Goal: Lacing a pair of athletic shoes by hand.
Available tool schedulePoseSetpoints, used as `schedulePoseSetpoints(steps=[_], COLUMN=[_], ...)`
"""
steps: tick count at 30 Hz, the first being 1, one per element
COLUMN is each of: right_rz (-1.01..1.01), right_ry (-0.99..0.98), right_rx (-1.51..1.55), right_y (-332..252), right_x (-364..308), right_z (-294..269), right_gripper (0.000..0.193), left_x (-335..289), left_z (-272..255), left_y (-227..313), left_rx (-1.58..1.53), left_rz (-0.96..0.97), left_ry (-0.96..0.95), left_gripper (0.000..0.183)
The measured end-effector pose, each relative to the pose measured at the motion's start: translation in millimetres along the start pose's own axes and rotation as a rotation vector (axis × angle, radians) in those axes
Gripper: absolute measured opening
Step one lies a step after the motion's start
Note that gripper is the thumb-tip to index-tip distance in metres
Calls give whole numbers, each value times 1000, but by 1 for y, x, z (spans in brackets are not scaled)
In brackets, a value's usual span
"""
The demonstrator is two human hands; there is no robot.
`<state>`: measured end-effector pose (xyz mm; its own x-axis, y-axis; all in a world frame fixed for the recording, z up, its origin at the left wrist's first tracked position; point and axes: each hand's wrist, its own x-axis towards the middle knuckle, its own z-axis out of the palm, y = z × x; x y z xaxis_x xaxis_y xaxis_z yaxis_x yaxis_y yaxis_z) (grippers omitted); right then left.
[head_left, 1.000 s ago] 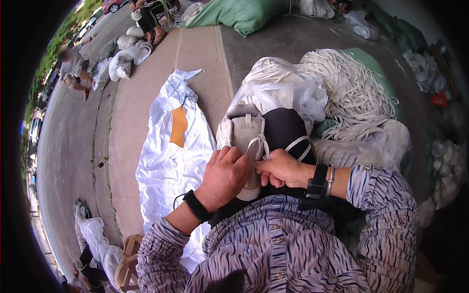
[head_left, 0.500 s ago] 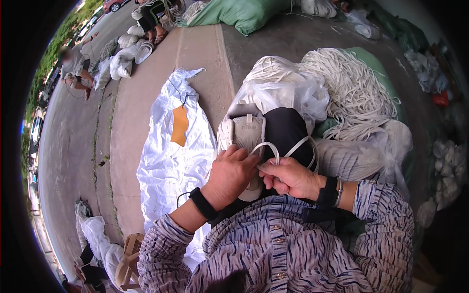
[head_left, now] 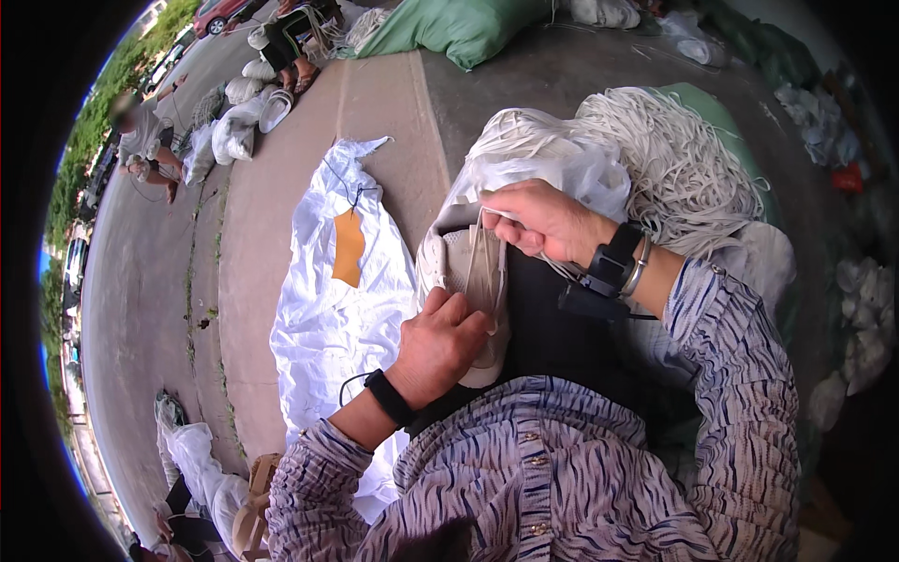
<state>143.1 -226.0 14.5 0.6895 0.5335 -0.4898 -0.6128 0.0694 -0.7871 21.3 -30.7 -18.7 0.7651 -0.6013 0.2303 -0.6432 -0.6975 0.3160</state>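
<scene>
Head view: a beige mesh lace-up shoe (head_left: 457,253) lay just before the person's streaked white-and-navy shirt (head_left: 534,421), toe nearest.
Above the shoe's tongue, the bare right hand (head_left: 543,220) had its grip pinched closed on a thin white lace (head_left: 503,214); near the toe, the bare left hand (head_left: 445,339) curled its grip against the shoe, what it held hidden. Left of the shoe lay a crumpled white sheet (head_left: 328,347).
</scene>
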Motion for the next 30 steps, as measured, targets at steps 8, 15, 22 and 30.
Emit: schedulePoseSetpoints(steps=[8, 15, 22, 30], right_rz=[-330, -186, -227, -836], right_ry=[-187, 231, -30, -52], right_rx=[-364, 137, -296, -1230], right_y=[-20, -24, -40, -59], right_x=[-11, 1, -40, -76], right_z=[29, -17, 2, 52], right_gripper=[29, 24, 21, 17], left_x=[-15, -27, -22, 1], left_z=[5, 14, 5, -10], left_y=[-2, -4, -4, -28], left_rx=[-119, -249, -279, -523], left_rz=[-169, -332, -349, -255], left_ry=[267, 225, 130, 311], left_gripper=[53, 48, 55, 24])
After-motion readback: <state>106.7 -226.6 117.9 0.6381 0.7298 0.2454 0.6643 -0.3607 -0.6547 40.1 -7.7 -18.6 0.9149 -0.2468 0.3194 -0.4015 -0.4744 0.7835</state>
